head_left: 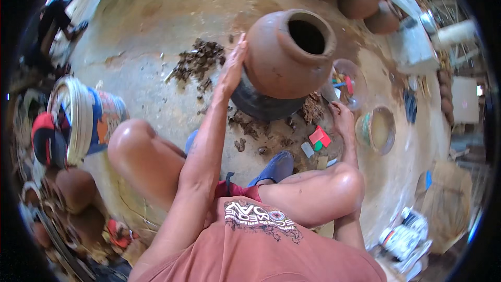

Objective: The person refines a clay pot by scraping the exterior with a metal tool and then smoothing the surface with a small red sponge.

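Observation:
A large brown clay pot (269, 65) with a round open mouth leans on a dark round base (261, 105) in front of me. My left hand (235, 68) lies flat against the pot's left wall, fingers straight and pointing away from me. Low to the right of the pot is my right hand (342, 116), its fingers curled in beside the base; what they close on is too small to make out. Near that hand lie red scraper-like pieces (320, 136), a grey piece (307, 150) and a bundle of brown fibres (312, 107).
Dark clay scraps (201, 61) litter the floor left of the pot. On the right stand a clear basin (357, 75) holding coloured pieces and a bowl (383, 130) of cloudy liquid. A bucket (83, 120) stands left; several clay pots (357, 0) line the back.

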{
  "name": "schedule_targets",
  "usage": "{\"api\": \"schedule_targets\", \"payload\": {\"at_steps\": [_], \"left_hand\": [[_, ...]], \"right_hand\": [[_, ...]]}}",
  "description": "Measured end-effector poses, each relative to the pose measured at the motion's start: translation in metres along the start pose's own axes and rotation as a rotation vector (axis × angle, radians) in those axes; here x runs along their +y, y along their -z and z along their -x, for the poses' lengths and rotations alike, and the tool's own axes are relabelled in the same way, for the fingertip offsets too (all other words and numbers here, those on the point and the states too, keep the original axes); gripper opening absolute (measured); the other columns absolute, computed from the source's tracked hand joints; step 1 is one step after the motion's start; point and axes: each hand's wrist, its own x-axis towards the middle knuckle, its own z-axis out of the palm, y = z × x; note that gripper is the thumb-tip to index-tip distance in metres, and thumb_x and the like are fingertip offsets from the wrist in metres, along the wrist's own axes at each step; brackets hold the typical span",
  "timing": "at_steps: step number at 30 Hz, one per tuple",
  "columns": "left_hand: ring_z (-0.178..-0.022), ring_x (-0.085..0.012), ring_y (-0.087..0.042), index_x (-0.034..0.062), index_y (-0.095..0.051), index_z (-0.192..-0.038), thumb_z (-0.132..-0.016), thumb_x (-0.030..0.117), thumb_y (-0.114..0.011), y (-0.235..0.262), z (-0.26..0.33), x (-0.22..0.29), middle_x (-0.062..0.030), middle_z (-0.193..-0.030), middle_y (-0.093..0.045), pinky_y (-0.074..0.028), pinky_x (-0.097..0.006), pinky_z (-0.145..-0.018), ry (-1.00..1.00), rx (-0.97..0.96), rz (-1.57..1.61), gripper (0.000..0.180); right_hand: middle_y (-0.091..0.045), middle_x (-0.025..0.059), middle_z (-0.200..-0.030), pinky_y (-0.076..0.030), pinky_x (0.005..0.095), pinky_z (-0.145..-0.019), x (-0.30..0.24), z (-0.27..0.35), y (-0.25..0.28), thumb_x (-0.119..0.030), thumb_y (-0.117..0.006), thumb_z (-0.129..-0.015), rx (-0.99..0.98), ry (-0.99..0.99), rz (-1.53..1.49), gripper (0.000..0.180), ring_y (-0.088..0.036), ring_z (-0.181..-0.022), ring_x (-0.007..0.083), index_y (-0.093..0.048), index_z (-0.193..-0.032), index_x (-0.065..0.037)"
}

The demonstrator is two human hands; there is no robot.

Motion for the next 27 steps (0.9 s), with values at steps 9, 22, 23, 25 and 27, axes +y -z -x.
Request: {"api": "schedule_targets", "payload": {"at_steps": [9,22,23,25,27], "left_hand": [[-0.157,-0.0254,-0.040,-0.0010,-0.046,-0.161,-0.114,0.060,-0.037,0.035,-0.006,-0.028,-0.0177,-0.169,-0.045,-0.027,-0.036,-0.130,0.052,-0.033,0.055,0.078],[-0.145,-0.0430,-0.053,0.0024,-0.052,-0.157,-0.108,0.055,-0.051,0.073,-0.027,-0.174,-0.0283,-0.153,-0.059,-0.040,-0.047,-0.123,0.309,0.403,-0.727,0.072],[-0.145,-0.0427,-0.054,0.0006,-0.052,-0.156,-0.109,0.050,-0.053,0.075,-0.025,-0.178,-0.0282,-0.152,-0.059,-0.040,-0.046,-0.123,0.297,0.426,-0.709,0.069],[-0.146,-0.0422,-0.053,-0.0050,-0.051,-0.155,-0.109,0.049,-0.055,0.062,-0.020,-0.181,-0.0289,-0.153,-0.058,-0.040,-0.044,-0.122,0.289,0.417,-0.613,0.071],[-0.147,-0.0408,-0.052,-0.0071,-0.050,-0.155,-0.109,0.050,-0.056,0.068,-0.014,-0.196,-0.0290,-0.155,-0.057,-0.039,-0.043,-0.123,0.287,0.414,-0.513,0.074]], "right_hand": [[-0.075,0.0227,-0.128,-0.053,0.0424,-0.103,-0.030,-0.023,-0.031,-0.036,-0.059,-0.111,-0.114,0.002,-0.188,0.043,-0.072,-0.120,0.0369,-0.069,-0.140,-0.005],[-0.075,0.0072,-0.127,-0.055,0.0284,-0.076,-0.143,-0.027,0.064,-0.037,-0.055,-0.114,0.366,0.169,-0.618,0.047,-0.070,-0.093,0.0130,-0.065,-0.145,-0.003],[-0.072,0.0074,-0.134,-0.053,0.0245,-0.070,-0.162,-0.024,0.074,-0.033,-0.055,-0.114,0.359,0.173,-0.648,0.046,-0.068,-0.087,0.0092,-0.062,-0.149,-0.003],[-0.071,0.0078,-0.136,-0.051,0.0237,-0.066,-0.177,-0.018,0.087,-0.032,-0.055,-0.114,0.351,0.235,-0.668,0.046,-0.067,-0.084,0.0085,-0.061,-0.149,-0.002],[-0.070,0.0085,-0.139,-0.049,0.0233,-0.060,-0.194,-0.015,0.089,-0.030,-0.053,-0.115,0.350,0.273,-0.736,0.047,-0.064,-0.074,0.0075,-0.059,-0.152,-0.002]]}}
